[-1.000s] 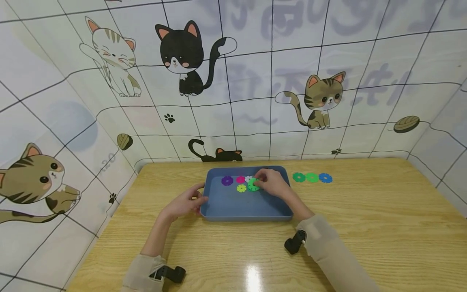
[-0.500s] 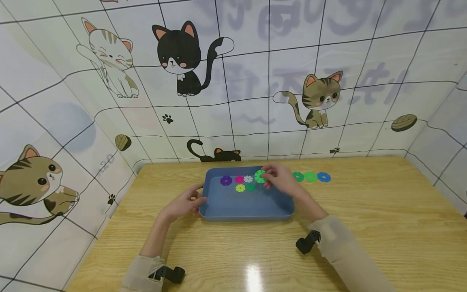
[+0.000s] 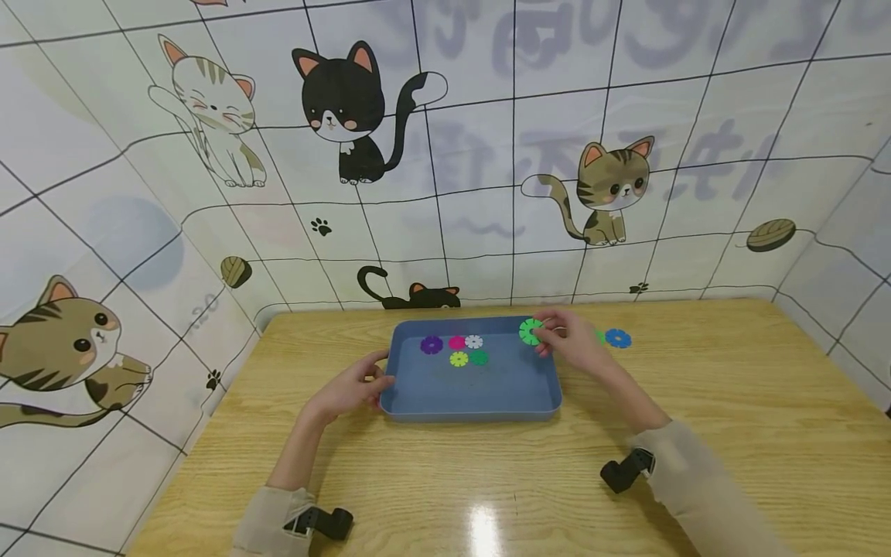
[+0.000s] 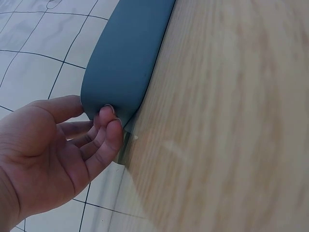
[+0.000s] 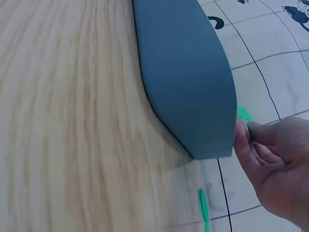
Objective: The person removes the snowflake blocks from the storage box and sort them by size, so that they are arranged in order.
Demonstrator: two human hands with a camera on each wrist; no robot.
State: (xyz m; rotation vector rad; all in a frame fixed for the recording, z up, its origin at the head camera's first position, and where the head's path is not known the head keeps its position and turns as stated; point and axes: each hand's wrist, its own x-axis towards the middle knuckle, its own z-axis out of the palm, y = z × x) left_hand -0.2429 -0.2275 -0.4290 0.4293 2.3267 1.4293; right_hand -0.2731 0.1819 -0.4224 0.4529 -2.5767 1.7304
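A blue tray (image 3: 473, 394) sits on the wooden table. At its left end my left hand (image 3: 351, 385) grips the wall, thumb at the rim and fingers curled against the outside, as the left wrist view shows. My right hand (image 3: 574, 342) pinches a bright green notched plastic disc (image 3: 530, 331) between thumb and fingers, held up over the tray's back right corner. Inside the tray lie a purple disc (image 3: 431, 345), a pink disc (image 3: 456, 343), a white disc (image 3: 474, 341), a yellow disc (image 3: 459, 359) and a dark green disc (image 3: 478, 357).
Right of the tray, a blue disc (image 3: 618, 338) lies on the table (image 3: 445, 472), beside a light green disc (image 3: 601, 337) partly covered by my right hand. A wall covering with cartoon cats (image 3: 348, 116) rises behind the table's back edge.
My right hand has lifted the bright green disc from beside the dark green disc and carried it right to the tray's back right corner. My left hand has stayed on the tray.
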